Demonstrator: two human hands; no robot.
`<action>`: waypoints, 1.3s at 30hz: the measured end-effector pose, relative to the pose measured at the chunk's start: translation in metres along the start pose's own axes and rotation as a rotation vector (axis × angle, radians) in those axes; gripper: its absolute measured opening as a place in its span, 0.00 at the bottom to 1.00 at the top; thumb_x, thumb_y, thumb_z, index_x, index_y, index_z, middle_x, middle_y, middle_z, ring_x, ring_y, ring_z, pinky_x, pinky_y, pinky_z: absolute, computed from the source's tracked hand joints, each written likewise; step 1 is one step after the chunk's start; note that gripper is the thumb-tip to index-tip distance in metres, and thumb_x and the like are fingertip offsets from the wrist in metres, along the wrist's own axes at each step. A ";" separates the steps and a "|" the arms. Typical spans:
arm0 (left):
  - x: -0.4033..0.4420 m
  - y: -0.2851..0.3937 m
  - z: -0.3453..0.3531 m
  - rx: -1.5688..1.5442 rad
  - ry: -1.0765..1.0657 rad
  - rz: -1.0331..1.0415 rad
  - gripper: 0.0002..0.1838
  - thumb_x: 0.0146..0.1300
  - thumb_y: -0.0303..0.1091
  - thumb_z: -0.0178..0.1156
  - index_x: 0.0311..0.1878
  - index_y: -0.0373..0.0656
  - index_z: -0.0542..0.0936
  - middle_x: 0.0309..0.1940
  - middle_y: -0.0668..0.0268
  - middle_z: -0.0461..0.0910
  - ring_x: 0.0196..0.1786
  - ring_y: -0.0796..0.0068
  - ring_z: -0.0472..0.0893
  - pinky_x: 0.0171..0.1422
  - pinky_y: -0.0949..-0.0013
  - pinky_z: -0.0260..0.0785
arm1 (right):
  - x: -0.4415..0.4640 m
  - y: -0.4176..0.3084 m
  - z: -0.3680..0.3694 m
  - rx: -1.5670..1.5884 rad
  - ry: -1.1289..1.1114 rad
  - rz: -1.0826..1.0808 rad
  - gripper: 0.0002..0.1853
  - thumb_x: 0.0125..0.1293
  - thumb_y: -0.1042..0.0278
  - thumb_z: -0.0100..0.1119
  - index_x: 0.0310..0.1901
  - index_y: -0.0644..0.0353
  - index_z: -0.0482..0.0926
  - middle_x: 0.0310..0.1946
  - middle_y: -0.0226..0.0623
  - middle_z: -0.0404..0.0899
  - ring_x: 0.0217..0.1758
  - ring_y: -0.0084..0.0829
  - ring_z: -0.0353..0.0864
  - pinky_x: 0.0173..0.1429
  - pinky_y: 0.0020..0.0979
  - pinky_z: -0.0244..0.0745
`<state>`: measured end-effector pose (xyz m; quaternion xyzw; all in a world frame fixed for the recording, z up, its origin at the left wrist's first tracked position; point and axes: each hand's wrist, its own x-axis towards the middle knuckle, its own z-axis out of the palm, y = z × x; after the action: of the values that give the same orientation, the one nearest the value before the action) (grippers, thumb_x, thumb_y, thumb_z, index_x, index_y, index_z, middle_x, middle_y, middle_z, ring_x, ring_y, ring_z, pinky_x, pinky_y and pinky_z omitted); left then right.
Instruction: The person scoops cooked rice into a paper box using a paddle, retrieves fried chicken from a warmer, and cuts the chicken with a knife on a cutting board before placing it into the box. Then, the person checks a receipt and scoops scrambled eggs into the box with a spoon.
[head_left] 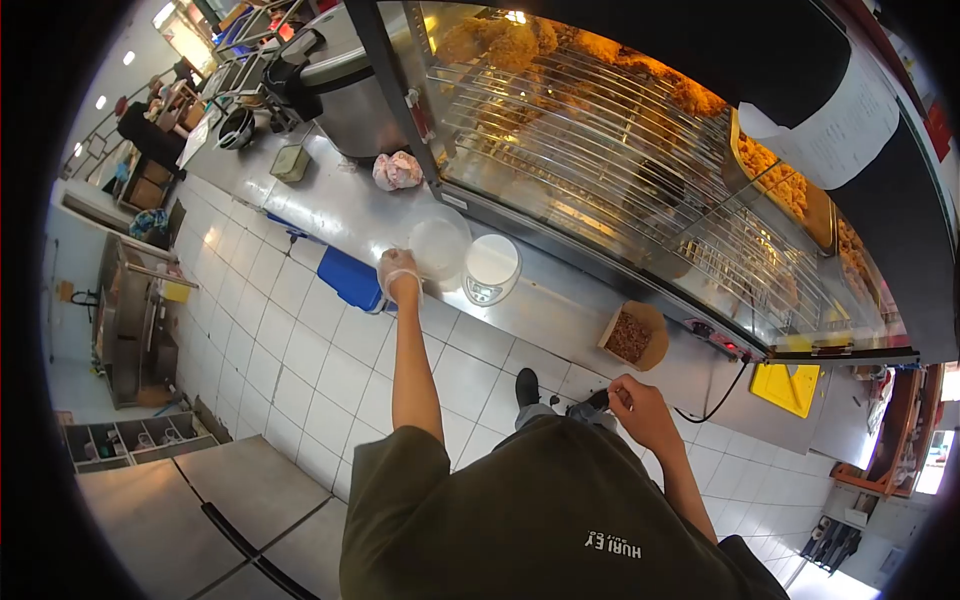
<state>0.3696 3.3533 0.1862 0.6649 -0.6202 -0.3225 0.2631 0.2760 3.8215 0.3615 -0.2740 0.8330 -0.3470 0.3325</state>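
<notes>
A thin clear glove covers my left hand, whose fingers are closed at the near-left rim of a clear round plastic bowl on the steel counter. Just right of the bowl is a small white scale with a round top. My right hand is bare and raised in front of my body, fingers curled together; anything between them is too small to tell. Beyond it, a brown cardboard box holds reddish-brown bits.
A glass warming cabinet with racks and fried food lines the counter's back. Left of it are a crumpled pink-and-white bag, a steel cooker and a square tub. A blue bin stands below; a yellow board lies right.
</notes>
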 end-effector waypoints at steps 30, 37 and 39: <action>-0.074 -0.026 0.024 0.066 -0.467 0.533 0.22 0.77 0.45 0.41 0.48 0.38 0.81 0.44 0.50 0.83 0.47 0.47 0.81 0.54 0.54 0.71 | 0.267 -0.017 0.148 0.058 0.145 -0.015 0.19 0.75 0.58 0.42 0.51 0.61 0.79 0.47 0.55 0.82 0.54 0.57 0.79 0.59 0.49 0.72; -0.061 -0.033 0.038 0.221 -0.411 0.614 0.25 0.76 0.47 0.38 0.53 0.42 0.82 0.51 0.50 0.82 0.53 0.47 0.79 0.59 0.54 0.70 | 0.282 0.001 0.158 0.072 0.248 -0.081 0.20 0.75 0.54 0.41 0.50 0.59 0.79 0.47 0.55 0.82 0.55 0.58 0.78 0.59 0.48 0.71; -0.054 -0.036 0.041 0.293 -0.398 0.638 0.24 0.76 0.46 0.38 0.55 0.43 0.81 0.53 0.50 0.81 0.55 0.47 0.79 0.61 0.53 0.69 | 0.285 -0.003 0.162 0.068 0.253 -0.080 0.21 0.75 0.53 0.41 0.50 0.58 0.79 0.47 0.55 0.81 0.55 0.58 0.78 0.59 0.48 0.72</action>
<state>0.3606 3.4126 0.1380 0.3942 -0.8736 -0.2555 0.1269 0.2183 3.5594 0.1728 -0.2496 0.8445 -0.4198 0.2198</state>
